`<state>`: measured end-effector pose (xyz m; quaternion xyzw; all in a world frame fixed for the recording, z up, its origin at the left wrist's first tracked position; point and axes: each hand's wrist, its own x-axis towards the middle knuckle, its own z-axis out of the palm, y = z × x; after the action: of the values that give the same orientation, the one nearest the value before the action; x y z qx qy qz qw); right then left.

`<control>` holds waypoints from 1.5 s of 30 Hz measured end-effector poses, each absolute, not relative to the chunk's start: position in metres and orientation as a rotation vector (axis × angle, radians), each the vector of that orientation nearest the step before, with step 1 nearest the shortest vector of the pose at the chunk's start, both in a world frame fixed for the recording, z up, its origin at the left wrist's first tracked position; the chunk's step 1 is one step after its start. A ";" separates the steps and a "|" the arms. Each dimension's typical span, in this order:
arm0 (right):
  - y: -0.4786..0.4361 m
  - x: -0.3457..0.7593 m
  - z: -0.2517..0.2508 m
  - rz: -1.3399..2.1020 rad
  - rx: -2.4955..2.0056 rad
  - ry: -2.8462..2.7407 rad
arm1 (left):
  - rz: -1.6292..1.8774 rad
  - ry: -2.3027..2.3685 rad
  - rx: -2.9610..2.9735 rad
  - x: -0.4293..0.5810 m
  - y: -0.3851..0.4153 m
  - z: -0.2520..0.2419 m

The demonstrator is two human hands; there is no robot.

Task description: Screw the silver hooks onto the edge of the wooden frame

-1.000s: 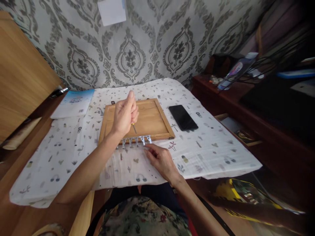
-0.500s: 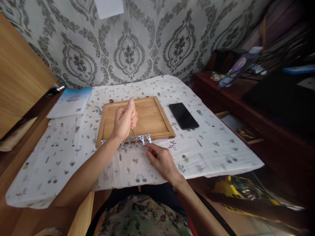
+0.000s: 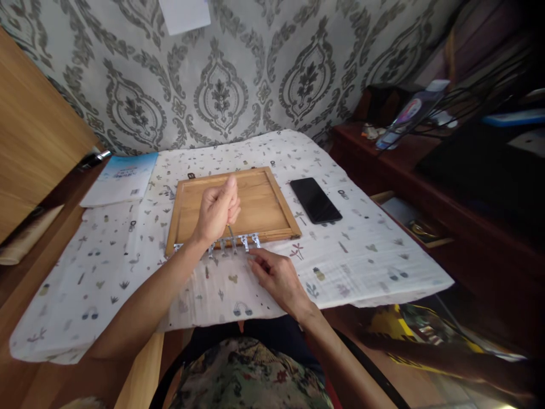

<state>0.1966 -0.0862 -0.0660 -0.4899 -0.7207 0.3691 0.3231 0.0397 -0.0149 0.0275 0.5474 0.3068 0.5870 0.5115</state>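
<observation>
A wooden framed panel lies flat on the cloth-covered table. Along its near edge runs a metal hook rail with several hooks pointing toward me. My left hand is a fist above the panel, thumb on top, wrapped round a screwdriver. The handle is hidden inside the fist; the thin shaft slants down to the rail. My right hand rests on the cloth just in front of the rail, fingers curled. Its fingertips meet the end of a hook on the right; whether they pinch anything I cannot make out.
A black phone lies right of the panel. At the back left is a blue and white booklet. A dark red desk on the right carries a clear bottle and cables. A patterned wall covering stands behind the table.
The left fist has tipped slightly to the right over the screwdriver. My right hand stays at the rail. The whole view has shifted a little.
</observation>
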 end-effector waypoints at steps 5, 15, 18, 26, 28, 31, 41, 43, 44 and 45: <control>-0.087 0.197 -0.063 0.946 -1.298 -1.907 | 1.197 0.594 1.448 0.040 -0.019 0.025; -0.087 0.197 -0.066 0.999 -1.298 -1.875 | 1.106 0.648 1.309 0.019 -0.009 0.032; -0.087 0.197 -0.065 1.011 -1.302 -1.878 | 1.201 0.781 1.418 0.029 -0.016 0.032; -0.087 0.198 -0.064 0.999 -1.296 -1.889 | 1.656 0.892 1.305 0.060 -0.030 0.020; -0.087 0.198 -0.063 0.967 -1.298 -1.904 | 1.641 0.880 1.334 0.060 -0.028 0.018; -0.087 0.198 -0.063 0.954 -1.300 -1.912 | 1.523 0.848 1.384 0.056 -0.022 0.020; -0.087 0.197 -0.065 0.929 -1.296 -1.901 | 1.304 0.745 1.389 0.050 -0.012 0.026; -0.087 0.197 -0.065 0.937 -1.309 -1.902 | 1.357 0.766 1.395 0.049 -0.014 0.027; -0.087 0.197 -0.065 0.940 -1.315 -1.902 | 1.403 0.780 1.392 0.048 -0.016 0.028; -0.087 0.197 -0.064 0.941 -1.319 -1.901 | 1.452 0.793 1.382 0.047 -0.018 0.030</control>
<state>0.1966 -0.0871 -0.0645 -0.5010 -0.7220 0.3572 0.3164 0.0473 -0.0176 0.0303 0.5649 0.3239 0.5935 0.4731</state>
